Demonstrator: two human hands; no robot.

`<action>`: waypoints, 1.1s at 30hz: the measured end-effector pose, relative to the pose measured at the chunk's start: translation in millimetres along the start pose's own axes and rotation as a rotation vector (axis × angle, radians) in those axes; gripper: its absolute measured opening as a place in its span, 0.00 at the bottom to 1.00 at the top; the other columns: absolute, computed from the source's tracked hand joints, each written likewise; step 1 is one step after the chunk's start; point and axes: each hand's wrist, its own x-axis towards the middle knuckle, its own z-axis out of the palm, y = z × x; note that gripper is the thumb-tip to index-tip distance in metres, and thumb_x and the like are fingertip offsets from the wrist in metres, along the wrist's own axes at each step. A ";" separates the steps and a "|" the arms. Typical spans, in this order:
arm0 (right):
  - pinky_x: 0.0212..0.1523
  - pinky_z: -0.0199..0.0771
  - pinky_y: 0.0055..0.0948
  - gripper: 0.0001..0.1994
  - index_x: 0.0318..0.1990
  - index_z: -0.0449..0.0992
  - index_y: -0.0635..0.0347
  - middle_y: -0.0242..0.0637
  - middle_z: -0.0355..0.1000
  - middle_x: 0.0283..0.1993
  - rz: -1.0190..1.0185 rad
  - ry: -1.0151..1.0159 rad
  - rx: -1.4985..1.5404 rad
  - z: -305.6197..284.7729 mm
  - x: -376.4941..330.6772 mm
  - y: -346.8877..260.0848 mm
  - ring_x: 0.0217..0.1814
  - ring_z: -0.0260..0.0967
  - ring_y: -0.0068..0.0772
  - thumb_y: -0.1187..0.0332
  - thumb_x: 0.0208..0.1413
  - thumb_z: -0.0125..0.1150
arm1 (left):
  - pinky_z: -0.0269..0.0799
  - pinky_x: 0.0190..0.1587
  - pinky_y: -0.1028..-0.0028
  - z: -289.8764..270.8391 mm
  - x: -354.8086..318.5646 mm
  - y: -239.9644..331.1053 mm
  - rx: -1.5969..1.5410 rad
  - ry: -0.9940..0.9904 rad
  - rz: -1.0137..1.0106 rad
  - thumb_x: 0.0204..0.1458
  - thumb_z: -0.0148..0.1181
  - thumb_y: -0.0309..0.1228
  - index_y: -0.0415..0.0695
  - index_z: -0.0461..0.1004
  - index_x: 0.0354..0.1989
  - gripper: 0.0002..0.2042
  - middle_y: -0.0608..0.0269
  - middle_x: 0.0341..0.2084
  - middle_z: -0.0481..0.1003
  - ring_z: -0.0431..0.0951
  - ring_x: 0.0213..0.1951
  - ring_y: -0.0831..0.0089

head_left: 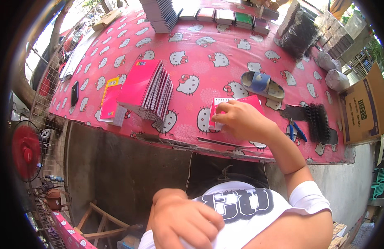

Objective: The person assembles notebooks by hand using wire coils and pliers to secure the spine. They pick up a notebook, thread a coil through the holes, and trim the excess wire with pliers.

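Observation:
My right hand (241, 118) is over the table with bent fingers, closed on the left edge of a pink notebook (252, 101). White sheets with a row of punched holes show at the notebook's far edge; the hand covers most of the rest. My left hand (185, 220) is off the table in front of my white shirt. Its fingers are loosely bent and apart, with nothing visible in them, though the fingertips are partly hidden. Just beyond the right hand lies a blue slipper (256, 82). Blue-handled pliers (298, 130) rest to its right.
Left of the right hand stands a stack of pink spiral notebooks (144, 89), beside a smaller pink and yellow pile (111, 101). Black binding coils (317, 123) and a cardboard box (364, 108) are at right. A phone (74, 93) lies far left; notebook stacks (160, 16) line the back.

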 end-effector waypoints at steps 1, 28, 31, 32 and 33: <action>0.46 0.72 0.39 0.17 0.44 0.77 0.55 0.38 0.70 0.43 -0.018 0.013 0.008 -0.4 1.8 -2.1 0.47 0.69 0.42 0.70 0.42 0.68 | 0.66 0.30 0.64 9.5 5.3 -1.3 0.008 -0.008 0.036 0.59 0.53 0.49 0.54 0.71 0.54 0.19 0.53 0.27 0.74 0.72 0.23 0.65; 0.29 0.72 0.23 0.18 0.45 0.78 0.61 0.35 0.77 0.35 0.211 0.623 0.713 -27.4 -16.0 20.4 0.28 0.72 0.20 0.84 0.45 0.56 | 0.73 0.33 0.65 -28.8 -19.1 -39.1 -0.133 0.450 -0.358 0.57 0.53 0.54 0.37 0.65 0.50 0.29 0.45 0.33 0.73 0.76 0.31 0.58; 0.30 0.73 0.25 0.19 0.49 0.76 0.61 0.37 0.76 0.35 0.175 0.695 0.353 -22.1 -19.3 -7.3 0.30 0.72 0.24 0.80 0.45 0.60 | 0.75 0.34 0.70 -64.5 -24.0 -74.2 -0.047 1.177 -0.686 0.60 0.54 0.45 0.40 0.60 0.61 0.27 0.48 0.36 0.72 0.77 0.35 0.65; 0.34 0.74 0.29 0.21 0.51 0.73 0.61 0.40 0.76 0.38 0.053 0.545 0.268 -4.1 -29.2 -6.3 0.33 0.73 0.32 0.77 0.46 0.62 | 0.74 0.35 0.72 -75.2 -29.0 -92.6 0.100 1.162 -0.730 0.60 0.55 0.41 0.41 0.59 0.62 0.26 0.50 0.36 0.72 0.76 0.36 0.67; 0.40 0.74 0.33 0.20 0.50 0.72 0.61 0.43 0.74 0.41 0.029 0.438 0.132 13.8 -29.1 -16.2 0.38 0.73 0.40 0.72 0.48 0.64 | 0.74 0.35 0.73 -85.2 -35.7 -109.6 0.257 1.145 -0.769 0.59 0.56 0.36 0.42 0.58 0.63 0.25 0.51 0.37 0.72 0.76 0.37 0.69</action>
